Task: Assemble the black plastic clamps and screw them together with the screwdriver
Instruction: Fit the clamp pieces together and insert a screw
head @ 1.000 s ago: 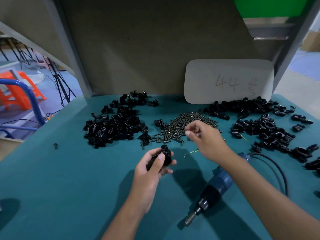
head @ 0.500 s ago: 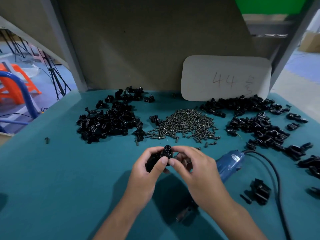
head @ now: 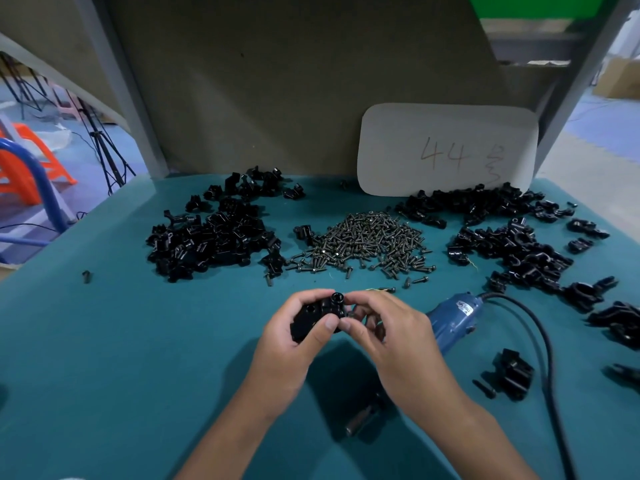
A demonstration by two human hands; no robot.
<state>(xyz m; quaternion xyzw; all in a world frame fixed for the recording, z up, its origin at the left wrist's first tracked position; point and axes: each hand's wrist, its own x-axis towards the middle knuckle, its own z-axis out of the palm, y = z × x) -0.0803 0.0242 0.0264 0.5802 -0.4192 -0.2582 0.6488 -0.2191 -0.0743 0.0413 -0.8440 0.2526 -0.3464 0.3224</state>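
Here, near to far:

Bit: the screwdriver's metal tip [head: 360,418] lies on the table [head: 104,375] in the shadow between the two forearms.

Left hand: the left hand [head: 294,336] holds the clamp [head: 318,315] above the table, thumb curled over its near side, fingers wrapped behind it.

Clamp: black, held up between both hands, a round socket at its top right end.

Right hand: the right hand [head: 384,329] meets the left at the clamp; thumb and forefinger pinch at the clamp's right end. Whether they hold a screw there cannot be told.

Screwdriver: the blue screwdriver [head: 452,318] lies just right of the right hand, partly hidden by it, its black cord [head: 540,327] curving off to the right.

Loose part: one black clamp piece [head: 512,374] sits near the cord, with a screw just beside it.

Screws: a pile of screws [head: 363,242] lies beyond the hands, mid-table.

Left pile: black parts [head: 211,237] are heaped left of the screws.

Right pile: more black parts [head: 512,237] spread right of the screws.

Card: a white card [head: 446,150] marked "44" leans on the back wall.
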